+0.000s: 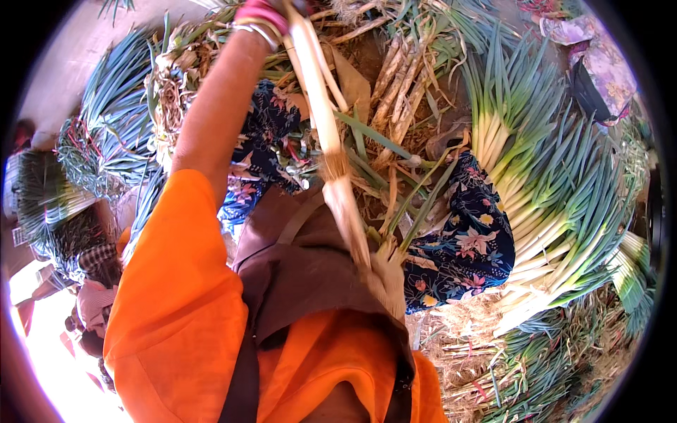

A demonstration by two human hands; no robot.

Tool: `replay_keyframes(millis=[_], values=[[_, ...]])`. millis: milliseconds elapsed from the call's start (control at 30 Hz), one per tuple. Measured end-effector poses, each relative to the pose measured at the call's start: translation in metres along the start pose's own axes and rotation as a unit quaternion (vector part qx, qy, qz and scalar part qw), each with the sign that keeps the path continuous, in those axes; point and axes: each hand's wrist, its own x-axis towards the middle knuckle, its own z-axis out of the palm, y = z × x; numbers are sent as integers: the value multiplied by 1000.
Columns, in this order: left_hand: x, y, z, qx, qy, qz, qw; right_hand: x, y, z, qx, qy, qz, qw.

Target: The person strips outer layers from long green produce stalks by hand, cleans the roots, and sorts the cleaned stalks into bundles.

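Observation:
My left arm reaches up to the top edge. There my left hand (272, 13), in a pink and dark glove below a bangle, grips long white spring onion stalks (317, 90); its fingers are blurred and partly cut off. The stalks slant down to a brown root tuft (335, 165). Below this, a pale brownish stalk or strip of skin (346, 222) runs down to my lap. At its lower end is a beige, glove-like shape (389, 277), apparently my right hand, beside green leaf ends (423, 211). Its fingers cannot be made out. A dark brown apron (312, 275) covers my lap.
A large fan of cleaned spring onions (545, 211) lies on the right. Unpeeled brownish stalks (402, 79) lie ahead, with leaf scraps around them. Bundles with blue-green leaves (116, 111) stand on the left. Part of another person (98, 296) shows at the lower left.

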Motion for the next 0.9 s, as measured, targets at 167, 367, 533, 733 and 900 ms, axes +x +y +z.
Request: replay_keyframes(millis=[167, 367, 533, 733, 900], values=[[3, 90, 9, 20, -80, 82, 993, 2, 26, 22, 126, 232, 102, 959], [44, 40, -12, 5, -10, 60, 998, 146, 98, -36, -210, 219, 59, 951], [127, -67, -181, 291, 265, 90, 915, 259, 151, -66, -195, 320, 226, 899], [35, -150, -71, 479, 365, 324, 730, 300, 208, -72, -183, 185, 300, 918], [27, -187, -31, 267, 72, 164, 947, 253, 178, -97, 13, 257, 247, 934]])
